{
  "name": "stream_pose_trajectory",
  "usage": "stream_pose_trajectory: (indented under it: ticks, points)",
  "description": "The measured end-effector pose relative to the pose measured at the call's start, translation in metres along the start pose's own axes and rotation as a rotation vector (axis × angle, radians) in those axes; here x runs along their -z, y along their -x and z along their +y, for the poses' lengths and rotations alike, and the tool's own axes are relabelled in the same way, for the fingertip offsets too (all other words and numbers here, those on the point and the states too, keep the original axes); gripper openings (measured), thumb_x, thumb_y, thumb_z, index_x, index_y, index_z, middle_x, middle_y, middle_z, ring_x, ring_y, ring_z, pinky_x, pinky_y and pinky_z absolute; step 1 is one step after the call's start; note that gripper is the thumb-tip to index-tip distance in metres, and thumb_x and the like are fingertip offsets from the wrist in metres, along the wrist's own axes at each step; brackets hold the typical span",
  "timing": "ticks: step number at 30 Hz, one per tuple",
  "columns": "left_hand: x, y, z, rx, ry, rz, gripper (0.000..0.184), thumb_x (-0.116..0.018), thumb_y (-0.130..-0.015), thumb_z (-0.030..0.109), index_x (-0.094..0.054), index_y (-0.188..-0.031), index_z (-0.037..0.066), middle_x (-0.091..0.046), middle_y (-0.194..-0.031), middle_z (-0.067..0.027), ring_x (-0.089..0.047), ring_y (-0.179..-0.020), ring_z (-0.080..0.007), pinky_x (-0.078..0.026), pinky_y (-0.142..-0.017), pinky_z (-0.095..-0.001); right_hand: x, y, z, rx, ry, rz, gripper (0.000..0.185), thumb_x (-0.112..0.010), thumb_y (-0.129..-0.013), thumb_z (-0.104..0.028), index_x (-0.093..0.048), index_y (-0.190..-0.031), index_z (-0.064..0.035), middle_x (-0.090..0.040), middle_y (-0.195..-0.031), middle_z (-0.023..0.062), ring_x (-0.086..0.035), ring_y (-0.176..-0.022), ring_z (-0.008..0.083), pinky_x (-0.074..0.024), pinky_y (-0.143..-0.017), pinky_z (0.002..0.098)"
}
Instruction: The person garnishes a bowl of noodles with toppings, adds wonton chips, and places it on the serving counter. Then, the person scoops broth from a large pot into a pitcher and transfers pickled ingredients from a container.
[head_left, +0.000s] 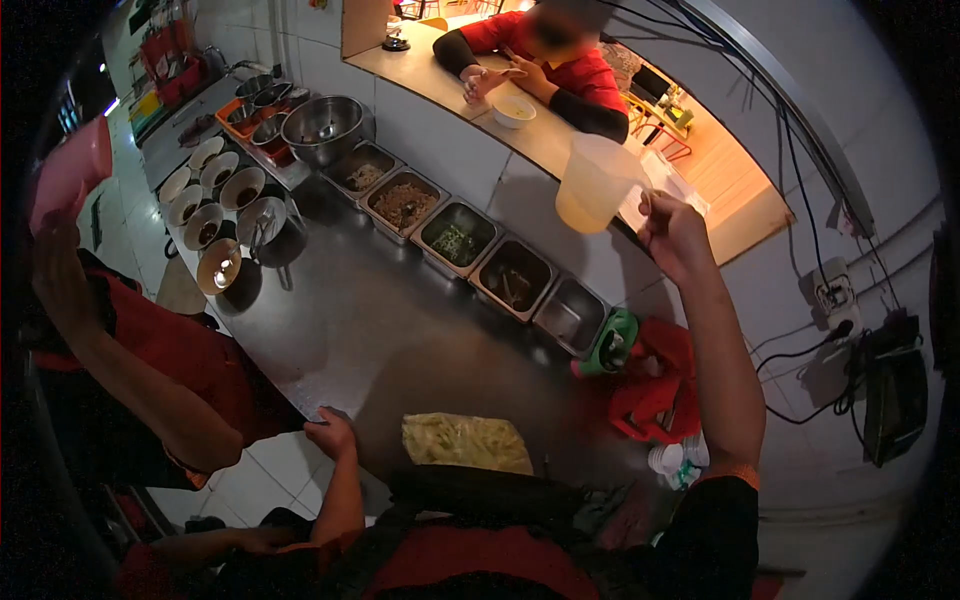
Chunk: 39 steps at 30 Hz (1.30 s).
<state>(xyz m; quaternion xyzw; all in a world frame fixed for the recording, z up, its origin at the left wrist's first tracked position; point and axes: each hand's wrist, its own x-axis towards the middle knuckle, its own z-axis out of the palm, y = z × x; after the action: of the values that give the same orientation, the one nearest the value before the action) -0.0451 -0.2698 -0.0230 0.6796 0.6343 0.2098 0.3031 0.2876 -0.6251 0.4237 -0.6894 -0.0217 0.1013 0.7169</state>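
Note:
My right hand (672, 235) is raised above the right side of the counter. Its fingers are closed on the handle of a translucent plastic jug (600, 180), which is tilted and has a yellowish tint toward its bottom. The jug hangs in front of the serving ledge. Down at the near left, my left hand (332, 436) is curled over the edge of the steel counter (330, 330); its fingertips are partly hidden. Close to that hand lies a clear plastic bag of pale yellow pieces (468, 443).
Metal food trays (458, 238) line the wall beside a large steel bowl (322, 128). Several small bowls (243, 187) stand at the left. A co-worker (150, 360) lifts a pink jug (75, 175). Another person leans on the ledge by a white bowl (514, 112). Red baskets (655, 385) sit right.

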Motion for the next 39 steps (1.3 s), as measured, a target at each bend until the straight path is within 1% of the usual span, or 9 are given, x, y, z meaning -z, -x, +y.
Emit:
stream_pose_trajectory:
  ticks: [2, 7, 12, 13, 16, 21, 30, 35, 39]
  points:
    - [0.002, 0.003, 0.004, -0.082, -0.009, 0.026, 0.050, -0.047, -0.092, 0.040, -0.044, -0.097, -0.009, -0.049, -0.099, -0.0303, -0.050, -0.094, -0.0471, -0.041, -0.080, -0.0504, 0.022, 0.065, 0.009, -0.038, -0.049, -0.006, 0.015, -0.047, -0.091, -0.015, -0.055, -0.082, -0.0072, -0.048, -0.072, 0.0000, -0.040, -0.059, 0.0081, -0.0362, -0.054, 0.0239]
    - [0.004, 0.000, 0.007, 0.022, -0.029, -0.014, 0.056, -0.047, -0.091, 0.044, -0.046, -0.099, -0.011, -0.051, -0.101, -0.0308, -0.053, -0.096, -0.0472, -0.043, -0.081, -0.0517, 0.097, 0.236, 0.051, -0.143, -0.175, 0.081, 0.011, -0.048, -0.091, -0.010, -0.056, -0.086, -0.0037, -0.052, -0.075, 0.0013, -0.046, -0.062, 0.0095, -0.0398, -0.058, 0.0220]
    - [-0.014, -0.030, -0.025, 0.029, 0.007, -0.122, 0.068, -0.046, -0.090, 0.047, -0.043, -0.115, -0.016, -0.051, -0.112, -0.0357, -0.054, -0.101, -0.0482, -0.044, -0.085, -0.0530, 0.174, 0.415, 0.112, -0.205, -0.207, 0.495, 0.011, -0.050, -0.090, -0.010, -0.058, -0.091, -0.0022, -0.054, -0.077, 0.0000, -0.048, -0.065, 0.0087, -0.0390, -0.059, 0.0203]
    - [0.000, -0.022, -0.022, 0.060, -0.003, -0.177, 0.064, -0.045, -0.091, 0.046, -0.045, -0.115, -0.013, -0.053, -0.113, -0.0329, -0.055, -0.102, -0.0458, -0.045, -0.086, -0.0510, 0.192, 0.450, 0.127, -0.149, -0.226, 0.453, 0.011, -0.050, -0.090, -0.010, -0.058, -0.092, -0.0020, -0.054, -0.077, -0.0001, -0.047, -0.066, 0.0085, -0.0383, -0.060, 0.0199]
    - [0.020, 0.030, -0.005, 0.017, -0.009, -0.382, 0.060, -0.044, -0.092, 0.045, -0.047, -0.115, -0.010, -0.054, -0.113, -0.0292, -0.056, -0.103, -0.0426, -0.045, -0.086, -0.0482, 0.217, 0.557, 0.142, -0.169, -0.226, 0.627, 0.013, -0.052, -0.089, -0.010, -0.059, -0.095, -0.0010, -0.054, -0.078, -0.0002, -0.046, -0.068, 0.0084, -0.0372, -0.063, 0.0204]
    - [0.026, 0.149, -0.033, -0.157, -0.108, -0.801, 0.059, -0.044, -0.092, 0.046, -0.048, -0.115, -0.008, -0.055, -0.113, -0.0269, -0.055, -0.103, -0.0403, -0.044, -0.086, -0.0462, 0.256, 0.706, 0.177, 0.033, -0.322, 0.902, 0.015, -0.052, -0.090, -0.012, -0.060, -0.095, 0.0000, -0.053, -0.079, -0.0006, -0.045, -0.071, 0.0091, -0.0348, -0.065, 0.0212]
    - [0.107, 0.429, -0.118, -0.492, -0.571, -1.597, 0.057, -0.044, -0.093, 0.047, -0.050, -0.115, -0.005, -0.056, -0.112, -0.0226, -0.055, -0.103, -0.0363, -0.043, -0.087, -0.0425, 0.304, 0.960, 0.196, 0.106, -0.304, 1.121, 0.012, -0.050, -0.091, -0.013, -0.056, -0.086, -0.0037, -0.050, -0.075, -0.0020, -0.042, -0.070, 0.0096, -0.0329, -0.067, 0.0232]
    - [0.154, 0.547, -0.139, -0.769, -0.799, -1.963, 0.056, -0.045, -0.093, 0.047, -0.051, -0.115, -0.004, -0.056, -0.112, -0.0203, -0.055, -0.103, -0.0340, -0.043, -0.087, -0.0405, 0.294, 1.058, 0.204, 0.090, -0.371, 1.383, 0.014, -0.051, -0.092, -0.017, -0.057, -0.088, -0.0045, -0.050, -0.076, -0.0016, -0.043, -0.072, 0.0092, -0.0336, -0.068, 0.0224]
    - [0.177, 0.631, -0.149, -0.983, -0.865, -2.184, 0.055, -0.045, -0.093, 0.048, -0.052, -0.115, -0.002, -0.057, -0.112, -0.0184, -0.055, -0.103, -0.0322, -0.042, -0.087, -0.0388, 0.294, 1.107, 0.236, 0.247, -0.451, 1.534, 0.011, -0.052, -0.092, -0.012, -0.056, -0.093, -0.0021, -0.052, -0.078, 0.0000, -0.046, -0.073, 0.0102, -0.0365, -0.071, 0.0228]
